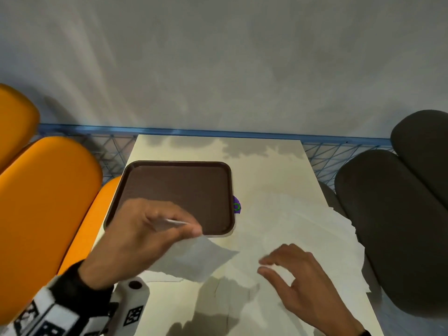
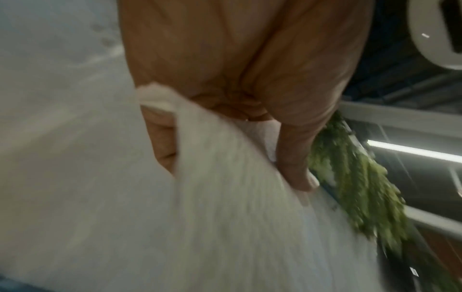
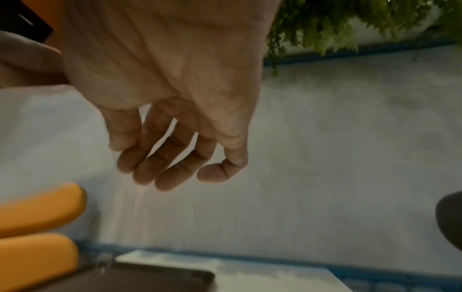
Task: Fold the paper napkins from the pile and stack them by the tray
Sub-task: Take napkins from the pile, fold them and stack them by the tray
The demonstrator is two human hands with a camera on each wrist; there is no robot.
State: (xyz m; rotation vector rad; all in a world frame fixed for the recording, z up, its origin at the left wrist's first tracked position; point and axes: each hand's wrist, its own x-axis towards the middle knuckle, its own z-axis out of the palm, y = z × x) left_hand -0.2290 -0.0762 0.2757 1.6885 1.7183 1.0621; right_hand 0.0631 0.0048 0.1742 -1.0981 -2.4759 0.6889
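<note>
left hand point(image 1: 135, 236): we pinch one thin white paper napkin point(image 1: 196, 258) by its edge between thumb and fingers point(image 2: 297, 168), lifted at the near edge of the flat brown plastic tray point(image 1: 179, 166), likely to carry or fold it.
right hand point(image 1: 298, 272): our fingers point(image 3: 160, 168) loosely spread, holding nothing, over the white napkin pile point(image 1: 315, 226) right of the tray, likely ready to take the next sheet.
writing: none readable; the wristband point(image 1: 55, 318) by the tray's near-left corner shows only black-white marker squares.
</note>
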